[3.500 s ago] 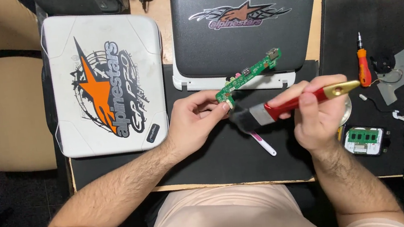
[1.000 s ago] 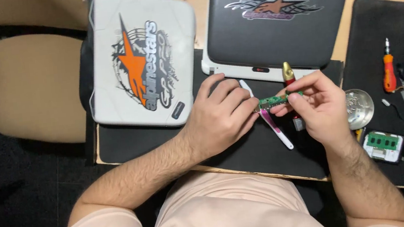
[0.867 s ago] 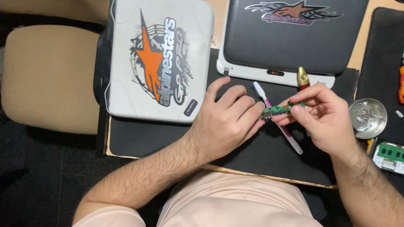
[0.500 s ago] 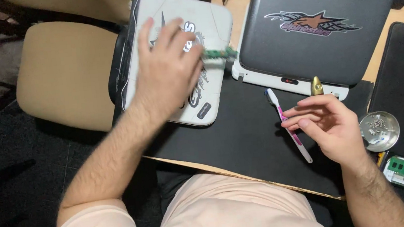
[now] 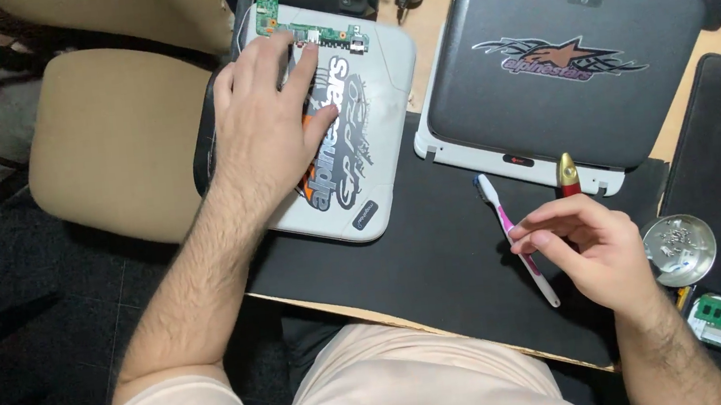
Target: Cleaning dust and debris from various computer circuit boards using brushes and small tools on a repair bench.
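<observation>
My left hand (image 5: 267,118) lies open, fingertips touching the green circuit board (image 5: 306,22) on the white laptop (image 5: 344,133); my right hand (image 5: 593,245) grips a brush (image 5: 566,174) over the toothbrush (image 5: 514,235).

The person wore a pale peach short-sleeved T-shirt with an orange mark at the chest. Both forearms were bare and hairy down to the left hand (image 5: 267,118) and right hand (image 5: 593,249), without rings or watch.

A single head-worn camera looks steeply down from above the person's chest onto the near edge of the wooden desk (image 5: 426,17), close enough that both forearms fill the lower frame. The view is tilted slightly, taking in the black rubber work mat (image 5: 419,250) at centre and the tan padded chair seat (image 5: 113,139) at left.
</observation>
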